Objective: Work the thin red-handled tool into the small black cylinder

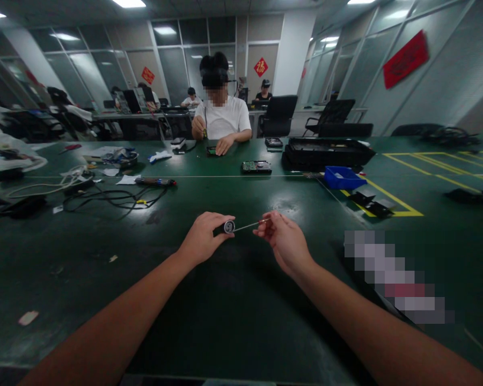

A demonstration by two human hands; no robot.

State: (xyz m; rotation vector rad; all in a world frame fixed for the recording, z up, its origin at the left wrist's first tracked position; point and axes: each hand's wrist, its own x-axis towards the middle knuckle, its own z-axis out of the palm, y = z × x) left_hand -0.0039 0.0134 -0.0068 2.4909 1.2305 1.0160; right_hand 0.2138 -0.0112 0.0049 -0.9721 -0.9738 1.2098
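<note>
My left hand (203, 236) is closed around a small dark cylinder (229, 227) with a silvery rim, its round end turned toward the right. Details inside that end are too small to make out. Between the fingers of my right hand (284, 241) is a thin screwdriver (247, 227), with a slim metal shaft and a reddish handle mostly covered by the fingers. The shaft slants down to the left, and its tip is at the lower edge of the cylinder's rim. Both hands are above the green table (233, 332).
Across the table a person (223, 118) in a white shirt handles a circuit board. A hard drive (256, 167), a black housing (326, 154) and a blue bin (345, 177) stand beyond my hands. Cables (108, 198) lie at left; a blurred-out item (394, 276) lies at right.
</note>
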